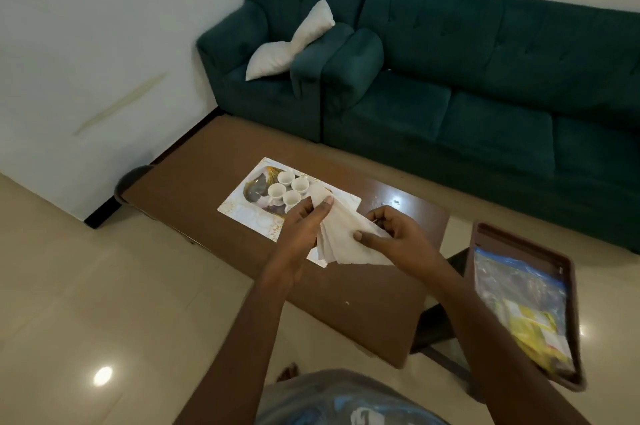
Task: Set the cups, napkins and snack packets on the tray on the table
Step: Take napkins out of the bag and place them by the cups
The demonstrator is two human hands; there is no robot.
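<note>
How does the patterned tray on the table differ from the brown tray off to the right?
The patterned tray is pale with a printed design; the brown tray is plain and dark, with a raised rim. The patterned tray lies on the coffee table holding four white cups; the brown tray sits off the table, beside it, holding snack packets. Both are rectangular.

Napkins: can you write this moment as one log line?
left hand: grips napkins | right hand: pinches napkins | cups: four on patterned tray | snack packets: in brown tray
</note>
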